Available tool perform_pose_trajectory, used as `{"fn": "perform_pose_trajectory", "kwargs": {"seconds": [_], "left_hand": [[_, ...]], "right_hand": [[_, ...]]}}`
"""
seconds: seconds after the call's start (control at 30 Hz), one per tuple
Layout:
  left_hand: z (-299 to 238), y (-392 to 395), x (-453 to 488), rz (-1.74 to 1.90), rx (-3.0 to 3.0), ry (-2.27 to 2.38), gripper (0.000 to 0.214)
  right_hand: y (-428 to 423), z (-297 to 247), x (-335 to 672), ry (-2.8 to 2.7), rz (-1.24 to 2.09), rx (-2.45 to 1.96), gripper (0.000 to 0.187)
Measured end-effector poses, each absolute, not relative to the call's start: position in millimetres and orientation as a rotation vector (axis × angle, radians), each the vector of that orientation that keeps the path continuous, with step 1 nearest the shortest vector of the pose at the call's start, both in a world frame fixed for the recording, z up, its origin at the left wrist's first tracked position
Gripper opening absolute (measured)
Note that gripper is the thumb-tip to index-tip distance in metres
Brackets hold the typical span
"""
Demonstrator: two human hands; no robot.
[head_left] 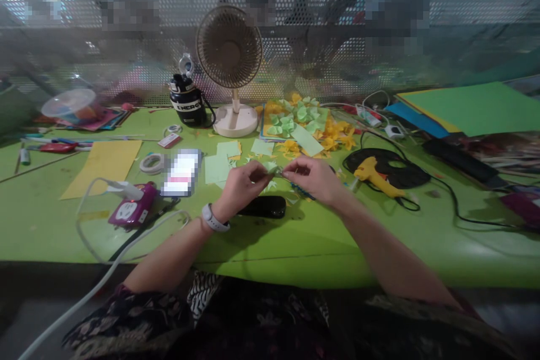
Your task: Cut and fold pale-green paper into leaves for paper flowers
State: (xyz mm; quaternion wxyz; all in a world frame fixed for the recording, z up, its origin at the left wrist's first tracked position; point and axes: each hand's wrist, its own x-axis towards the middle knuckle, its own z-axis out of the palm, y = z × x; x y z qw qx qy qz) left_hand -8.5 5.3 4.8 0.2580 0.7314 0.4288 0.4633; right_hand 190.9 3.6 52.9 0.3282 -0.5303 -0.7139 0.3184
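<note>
My left hand (pixel 241 188) and my right hand (pixel 314 179) meet above the green table (pixel 295 242), fingers pinched together on a small pale green paper piece (pixel 275 170) held between them. A white watch sits on my left wrist. Just below my hands a black oblong case (pixel 262 206) lies on the table. Pale green paper squares (pixel 219 166) lie just behind my left hand.
A small desk fan (pixel 230 67) and a black bottle (pixel 185 102) stand at the back. Folded green and yellow paper flowers (pixel 304 124) pile right of the fan. A yellow glue gun (pixel 373 175) with black cord lies right. Yellow paper (pixel 103 166), tape roll (pixel 152 163), purple power strip (pixel 130 208) left.
</note>
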Motion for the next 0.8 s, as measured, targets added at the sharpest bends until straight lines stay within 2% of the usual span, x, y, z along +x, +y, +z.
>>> {"fn": "perform_pose_trajectory", "kwargs": {"seconds": [0.37, 0.8], "left_hand": [[4.2, 4.9, -8.2, 1.267, 2.094, 1.198, 0.017], [3.5, 5.6, -7.6, 1.29, 2.095, 1.177, 0.021]], "right_hand": [[6.1, 50.2, 192.7, -1.886, 0.824, -1.352, 0.025], [4.9, 49.9, 189.6, -1.849, 0.831, -1.371, 0.012]]}}
